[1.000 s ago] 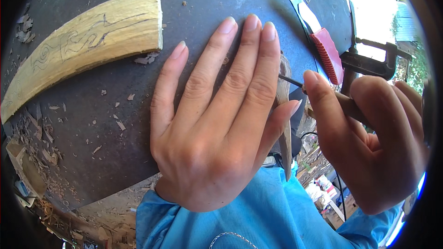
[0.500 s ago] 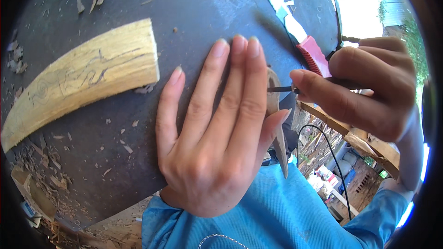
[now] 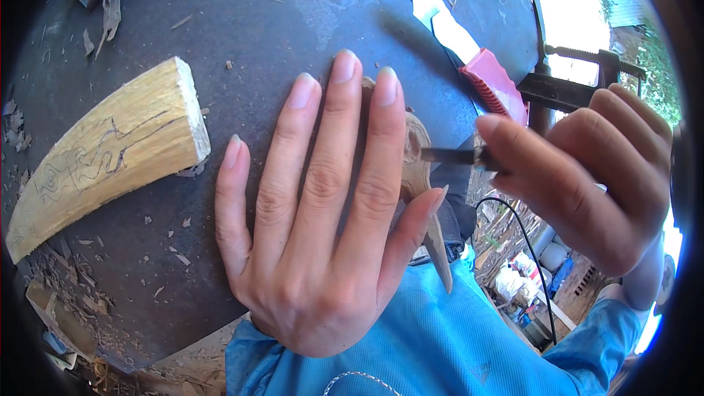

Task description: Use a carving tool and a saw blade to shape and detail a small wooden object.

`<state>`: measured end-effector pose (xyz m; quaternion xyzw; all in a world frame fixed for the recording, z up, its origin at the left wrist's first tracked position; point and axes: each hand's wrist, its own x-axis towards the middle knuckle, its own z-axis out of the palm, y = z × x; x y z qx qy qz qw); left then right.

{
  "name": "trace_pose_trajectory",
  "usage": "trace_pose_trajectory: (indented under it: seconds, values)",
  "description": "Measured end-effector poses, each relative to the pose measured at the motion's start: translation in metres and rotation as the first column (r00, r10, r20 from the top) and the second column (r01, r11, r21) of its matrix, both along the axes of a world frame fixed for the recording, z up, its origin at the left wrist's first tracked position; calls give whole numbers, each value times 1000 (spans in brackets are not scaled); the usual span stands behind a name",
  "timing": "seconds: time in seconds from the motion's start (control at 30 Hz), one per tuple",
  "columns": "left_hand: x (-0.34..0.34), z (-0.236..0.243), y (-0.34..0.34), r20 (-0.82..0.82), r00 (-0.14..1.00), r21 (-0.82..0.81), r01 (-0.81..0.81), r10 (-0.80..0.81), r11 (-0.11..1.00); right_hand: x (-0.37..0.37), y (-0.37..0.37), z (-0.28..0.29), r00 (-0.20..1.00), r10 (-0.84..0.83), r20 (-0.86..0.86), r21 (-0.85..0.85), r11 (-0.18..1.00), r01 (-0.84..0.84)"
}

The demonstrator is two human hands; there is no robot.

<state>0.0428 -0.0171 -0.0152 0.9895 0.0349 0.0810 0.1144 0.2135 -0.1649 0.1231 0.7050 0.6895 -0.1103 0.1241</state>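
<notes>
While clasping a thin tool (image 3: 455, 156) in the curled right hand (image 3: 601, 183), lays the left hand (image 3: 315, 249) flat with fingers spread over a carved wood piece (image 3: 416, 176) toward three o'clock. Probably light, stiff and easily chipped at the narrow five-o'clock tip; best held by its broader part. Beyond, knife (image 3: 458, 37) at one o'clock, marked yellow wood (image 3: 110, 158) at nine.

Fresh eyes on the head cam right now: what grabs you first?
Probably the left hand, spread palm down mid-picture, partly covering a slim wooden piece. Just right of it, the right hand grips a tool with a dark metal shaft whose tip meets that piece. Then the pale curved wooden block with drawn swirls, far left on the dark table.
</notes>
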Motion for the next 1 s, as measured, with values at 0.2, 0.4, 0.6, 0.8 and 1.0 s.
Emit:
trace_pose_trajectory:
  seconds: [0.2, 0.4, 0.6, 0.8, 1.0]
  values:
    - [1, -17, -4, 271, 962, -89, -17, 40, 996, -3, 3, -11, 906, -330, -263, -69, 944, 324]
    - [18, 42, -21, -296, 929, -204, -289, 223, 935, -3, 20, -7, 871, -375, -317, -87, 926, 367]
    - [13, 36, -20, -300, 917, -174, -322, 261, 931, -2, 29, -10, 865, -410, -290, -229, 907, 354]
    - [12, 27, -19, -261, 942, -161, -259, 212, 952, -3, 43, 7, 891, -401, -211, -319, 890, 325]
    - [13, -35, -5, 449, 893, 62, 14, -40, 998, -6, 39, 13, 952, -263, -154, -241, 945, 222]
